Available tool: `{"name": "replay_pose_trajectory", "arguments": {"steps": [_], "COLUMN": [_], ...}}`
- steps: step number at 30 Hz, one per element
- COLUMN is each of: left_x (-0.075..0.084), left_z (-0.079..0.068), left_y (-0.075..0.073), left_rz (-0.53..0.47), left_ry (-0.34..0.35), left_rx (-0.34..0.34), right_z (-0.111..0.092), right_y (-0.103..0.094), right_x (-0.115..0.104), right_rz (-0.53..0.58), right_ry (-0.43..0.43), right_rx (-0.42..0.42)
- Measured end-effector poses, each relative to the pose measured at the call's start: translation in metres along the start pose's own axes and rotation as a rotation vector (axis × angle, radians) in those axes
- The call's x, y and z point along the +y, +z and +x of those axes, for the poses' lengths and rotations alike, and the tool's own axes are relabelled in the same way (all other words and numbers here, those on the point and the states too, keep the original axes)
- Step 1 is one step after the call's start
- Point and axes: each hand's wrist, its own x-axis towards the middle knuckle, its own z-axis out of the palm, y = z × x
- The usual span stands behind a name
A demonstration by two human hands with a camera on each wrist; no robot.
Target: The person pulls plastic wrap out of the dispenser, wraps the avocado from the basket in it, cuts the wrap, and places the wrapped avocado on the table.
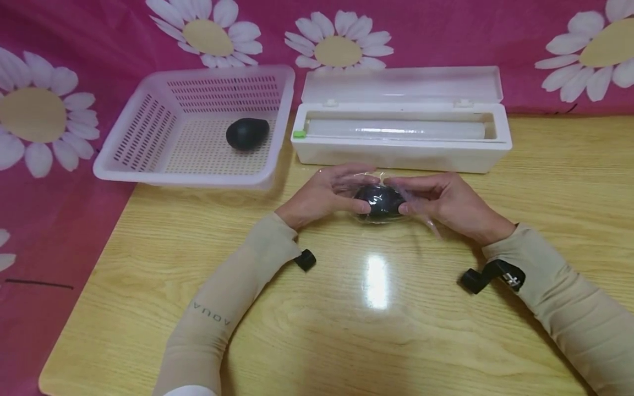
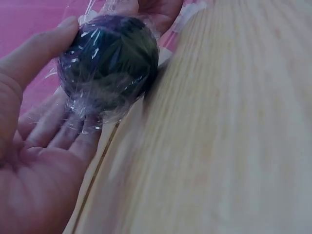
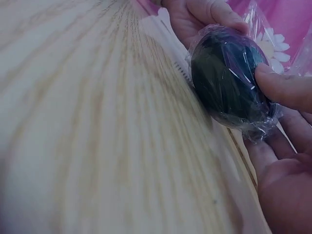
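Note:
A dark avocado [image 1: 380,201] wrapped in clear cling film is held between both hands, just in front of the white film box. My left hand [image 1: 324,193] grips its left end, thumb on the near side and fingers behind. At the other end my right hand [image 1: 448,204] holds it between thumb and fingers. Loose cling film [image 1: 427,215] trails off by the right hand. In the left wrist view the film on the avocado [image 2: 109,61] is creased and bunched at one end. The right wrist view shows the thumb pressing the wrapped avocado [image 3: 226,78].
A white film box [image 1: 401,153] with its lid raised holds a roll of cling film [image 1: 396,130] and has a green slider [image 1: 299,134]. Left of it, a plastic basket [image 1: 198,177] contains another dark avocado [image 1: 246,133]. A pink flowered cloth [image 1: 277,33] hangs behind the wooden table [image 1: 317,330].

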Motion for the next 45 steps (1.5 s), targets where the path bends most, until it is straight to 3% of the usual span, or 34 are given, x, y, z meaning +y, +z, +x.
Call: {"name": "replay_pose_trajectory", "arguments": {"steps": [2,6,9,12,17,20,25,30,36,45], "left_x": [0.0,0.002,0.003,0.004,0.005,0.007,0.011,0.014,0.017,0.019], "left_z": [0.0,-0.001,-0.002,-0.001,-0.001,-0.003,-0.007,-0.009,-0.009,-0.012], "left_y": [0.0,-0.001,-0.001,-0.001,-0.002,-0.002,-0.001,-0.001,0.002,0.004], "left_rz": [0.006,0.126,0.181,0.163,0.185,0.237,0.381,0.463,0.516,0.592], "left_ry": [0.003,0.035,0.063,0.095,0.156,0.18,0.244,0.304,0.371,0.397], "left_rx": [-0.042,-0.106,-0.099,-0.083,-0.07,-0.036,0.09,0.185,0.208,0.192], "right_z": [0.0,0.001,0.001,0.001,0.002,0.004,0.005,0.004,0.002,-0.004], "right_y": [0.0,0.001,0.0,-0.003,-0.007,-0.007,-0.005,-0.002,0.001,-0.004], "right_x": [0.002,0.004,0.004,0.003,0.003,0.002,0.0,-0.002,-0.005,-0.007], "right_rz": [0.016,0.026,-0.031,-0.077,-0.062,-0.075,-0.141,-0.103,-0.045,-0.105], "right_ry": [-0.029,-0.044,-0.02,-0.003,-0.003,-0.039,-0.136,-0.228,-0.336,-0.357], "right_rx": [-0.019,-0.036,-0.015,-0.011,-0.037,-0.006,0.101,0.172,0.17,0.101]}}
